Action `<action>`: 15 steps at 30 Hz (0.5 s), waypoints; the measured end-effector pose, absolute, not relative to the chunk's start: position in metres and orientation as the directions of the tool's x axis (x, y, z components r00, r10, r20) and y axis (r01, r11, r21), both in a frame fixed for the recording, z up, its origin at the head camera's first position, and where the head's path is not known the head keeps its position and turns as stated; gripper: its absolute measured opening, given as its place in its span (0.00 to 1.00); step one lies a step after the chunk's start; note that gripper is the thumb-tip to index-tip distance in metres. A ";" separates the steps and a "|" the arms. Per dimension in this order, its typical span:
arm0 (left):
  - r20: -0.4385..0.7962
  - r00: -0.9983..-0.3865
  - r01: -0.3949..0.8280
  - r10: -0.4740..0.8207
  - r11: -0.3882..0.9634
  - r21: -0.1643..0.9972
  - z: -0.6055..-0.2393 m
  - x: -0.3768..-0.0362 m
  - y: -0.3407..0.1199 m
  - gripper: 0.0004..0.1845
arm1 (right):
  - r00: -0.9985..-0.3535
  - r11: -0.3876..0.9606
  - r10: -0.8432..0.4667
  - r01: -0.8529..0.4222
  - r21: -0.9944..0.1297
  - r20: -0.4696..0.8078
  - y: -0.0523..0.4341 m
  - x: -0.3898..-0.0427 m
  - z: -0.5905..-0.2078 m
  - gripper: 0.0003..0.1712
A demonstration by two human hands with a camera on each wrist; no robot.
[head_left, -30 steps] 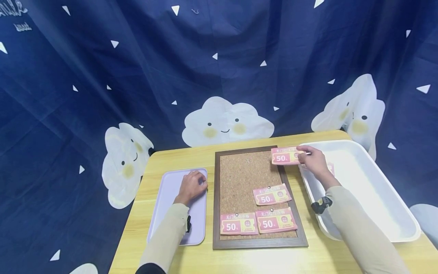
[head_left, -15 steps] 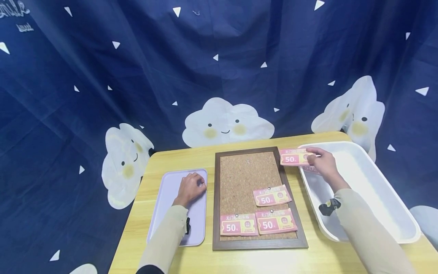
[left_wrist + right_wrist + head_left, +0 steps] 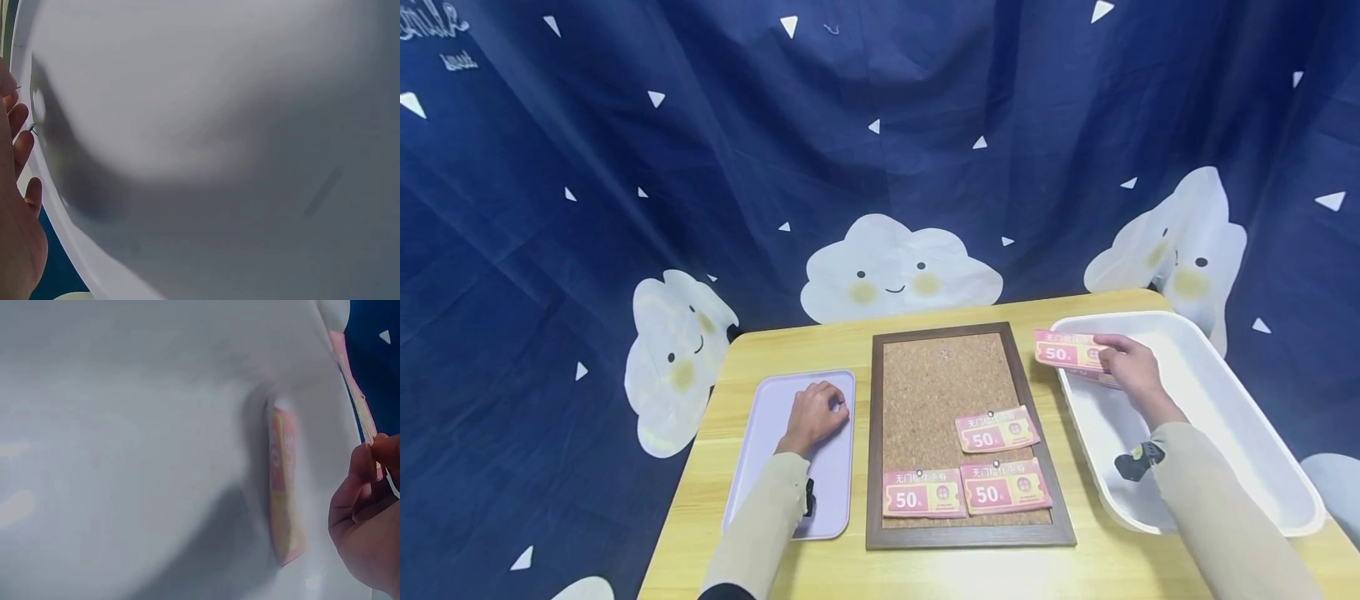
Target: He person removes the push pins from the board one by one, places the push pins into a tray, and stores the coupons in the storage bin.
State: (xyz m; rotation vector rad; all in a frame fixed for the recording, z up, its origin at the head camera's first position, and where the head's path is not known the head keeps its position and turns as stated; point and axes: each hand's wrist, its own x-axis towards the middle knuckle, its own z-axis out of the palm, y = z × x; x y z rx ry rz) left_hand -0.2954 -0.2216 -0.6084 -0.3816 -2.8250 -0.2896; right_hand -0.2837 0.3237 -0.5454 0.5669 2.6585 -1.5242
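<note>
My right hand (image 3: 1135, 379) pinches the right end of a pink-and-yellow 50 coupon (image 3: 1056, 353) over the left rim of the white tray (image 3: 1225, 433). Inside that tray, below the hand, lies another coupon (image 3: 285, 487). My left hand (image 3: 812, 415) is curled over the lilac tray (image 3: 760, 450), thumb and fingers brought together. In the left wrist view, thin metal pin points show at its fingertips, one of them a pushpin (image 3: 33, 129). Between the trays, a framed corkboard (image 3: 917, 400) bears three pinned coupons: upper right (image 3: 996, 431), lower left (image 3: 923, 496), lower right (image 3: 1006, 486).
The boards and trays stand on a light wooden table (image 3: 970, 567). A dark blue curtain (image 3: 880, 150) with clouds and triangles hangs right behind the table's far edge. A small pale mark (image 3: 944, 354) shows near the corkboard's top.
My right hand has moved right with the coupon, from over the corkboard's upper right corner to the white tray's rim. The left hand stays nearly where it was.
</note>
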 end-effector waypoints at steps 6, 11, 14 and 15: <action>0.300 -0.929 0.275 0.218 0.947 0.164 -0.609 -0.294 -0.224 0.05 | -0.918 0.463 0.311 0.371 -0.805 -0.245 0.332 -0.283 -0.552 0.26; 0.277 -0.940 0.253 0.200 0.953 0.170 -0.609 -0.292 -0.224 0.05 | -0.906 0.501 0.310 0.412 -0.761 -0.286 0.337 -0.280 -0.555 0.29; 0.250 -0.949 0.238 0.191 0.955 0.175 -0.609 -0.292 -0.225 0.06 | -0.906 0.526 0.309 0.416 -0.742 -0.288 0.340 -0.278 -0.556 0.30; 0.245 -0.951 0.235 0.189 0.956 0.176 -0.609 -0.292 -0.225 0.06 | -0.907 0.534 0.309 0.414 -0.737 -0.286 0.342 -0.278 -0.556 0.30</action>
